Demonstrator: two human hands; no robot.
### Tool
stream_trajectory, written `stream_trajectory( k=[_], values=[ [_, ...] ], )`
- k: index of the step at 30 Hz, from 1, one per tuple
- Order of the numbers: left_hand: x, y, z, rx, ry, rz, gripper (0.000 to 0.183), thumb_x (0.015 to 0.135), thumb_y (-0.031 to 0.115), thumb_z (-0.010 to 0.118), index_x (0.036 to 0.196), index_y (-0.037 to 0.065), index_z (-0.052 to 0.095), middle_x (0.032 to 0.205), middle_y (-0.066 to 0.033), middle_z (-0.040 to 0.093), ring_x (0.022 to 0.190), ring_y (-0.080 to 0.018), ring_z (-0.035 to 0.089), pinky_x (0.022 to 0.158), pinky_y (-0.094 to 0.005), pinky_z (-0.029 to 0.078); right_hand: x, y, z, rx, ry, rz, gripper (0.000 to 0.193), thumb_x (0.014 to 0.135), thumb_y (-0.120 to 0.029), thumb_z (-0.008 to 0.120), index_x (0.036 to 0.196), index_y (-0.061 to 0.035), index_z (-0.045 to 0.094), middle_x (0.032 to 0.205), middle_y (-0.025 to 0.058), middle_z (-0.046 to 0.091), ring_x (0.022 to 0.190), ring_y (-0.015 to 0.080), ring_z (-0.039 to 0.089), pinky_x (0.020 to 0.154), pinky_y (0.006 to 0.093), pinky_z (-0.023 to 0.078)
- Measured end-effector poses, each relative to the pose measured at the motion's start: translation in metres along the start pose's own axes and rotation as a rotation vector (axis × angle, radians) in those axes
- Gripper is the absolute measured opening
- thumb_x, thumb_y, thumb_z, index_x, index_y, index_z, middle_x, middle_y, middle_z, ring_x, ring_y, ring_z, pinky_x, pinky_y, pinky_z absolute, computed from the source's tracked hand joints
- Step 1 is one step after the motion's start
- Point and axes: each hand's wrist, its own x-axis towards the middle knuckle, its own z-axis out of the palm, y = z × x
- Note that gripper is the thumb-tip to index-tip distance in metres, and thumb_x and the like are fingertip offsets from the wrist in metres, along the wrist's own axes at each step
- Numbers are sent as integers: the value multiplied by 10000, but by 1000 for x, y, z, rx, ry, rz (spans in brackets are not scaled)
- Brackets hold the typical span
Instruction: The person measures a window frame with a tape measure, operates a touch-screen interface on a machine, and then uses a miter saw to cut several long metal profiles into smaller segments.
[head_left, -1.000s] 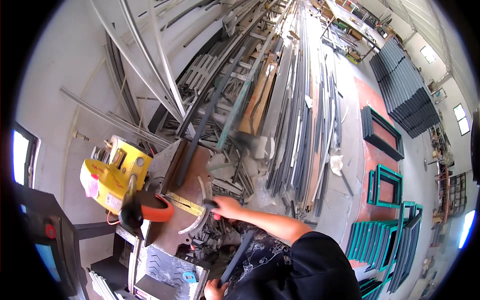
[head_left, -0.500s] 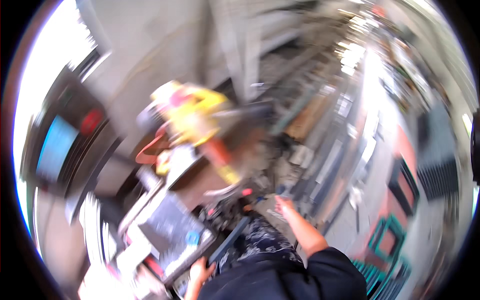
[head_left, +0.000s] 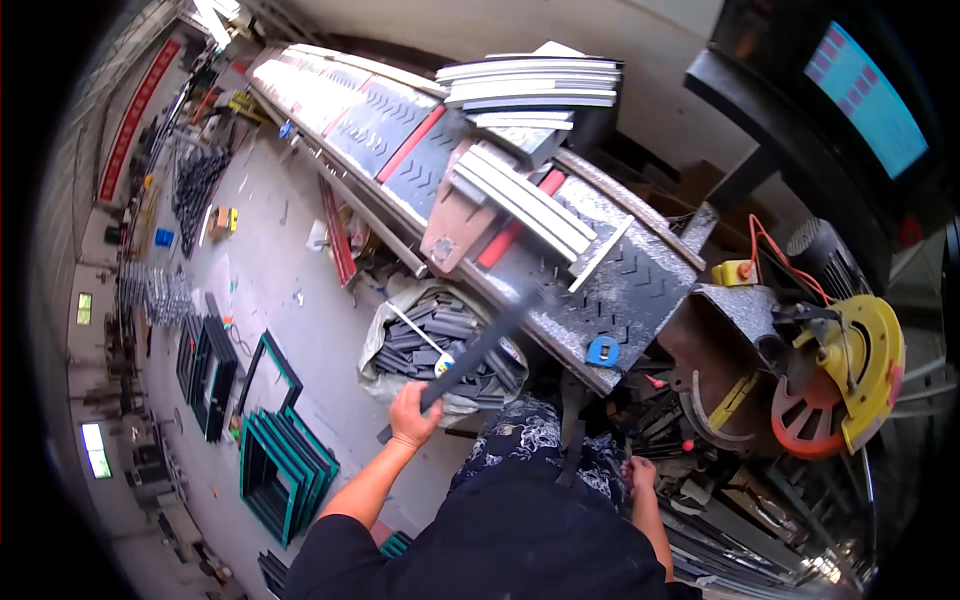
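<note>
My left hand (head_left: 413, 415) is closed around a dark grey metal bar (head_left: 480, 355). The bar slants up to the right over a white woven sack (head_left: 385, 355) of short dark offcuts (head_left: 430, 335), its far end blurred near the edge of a long workbench (head_left: 625, 290). Low by my right thigh hangs my right hand (head_left: 640, 472), fingers curled; whether anything is in it is hidden. A blue tape measure (head_left: 603, 351) lies on the bench's near end. Pale bars (head_left: 525, 205) rest across the bench, with a stack of more strips (head_left: 530, 85) behind them.
To the right stands a cutting saw with a yellow and orange-red guard (head_left: 870, 370); a lit screen (head_left: 868, 100) is above. Dark green rectangular frames (head_left: 285, 470) stack on the floor (head_left: 320, 375) at left. Long metal lengths (head_left: 730, 550) lie at lower right.
My view has swung left, so the saw and screen now sit at the right. My left hand has lifted the bar across the sack. My right arm, outstretched before, has dropped beside my thigh.
</note>
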Motion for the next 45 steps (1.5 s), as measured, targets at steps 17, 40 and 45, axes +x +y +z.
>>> stream_trajectory(
  k=[17, 40, 45],
  values=[
    [31, -255, 188, -587, -166, -1397, 475, 863, 106, 568, 1329, 37, 504, 1187, -163, 606, 971, -355, 634, 862, -520, 538, -44, -29, 21, -353, -7, -234, 181, 921, -190, 625, 982, -22, 655, 819, 56, 674, 696, 128, 641, 595, 263, 519],
    [24, 221, 173, -124, -352, 445, 116, 827, 39, 623, 941, 50, 635, 862, -132, 616, 810, -312, 597, 729, -394, 478, 71, -225, -279, -1205, 910, -664, 94, 816, -145, 575, 867, -68, 592, 828, 147, 590, 799, 326, 618, 698, 429, 523],
    [24, 262, 223, -188, -518, 496, 121, 827, 61, 620, 944, 29, 626, 848, -151, 602, 831, -355, 594, 734, -434, 480, 70, -242, -220, -1354, 660, -1024, 38, 814, -114, 552, 838, -85, 557, 803, 121, 549, 795, 313, 597, 680, 422, 523]
  ],
)
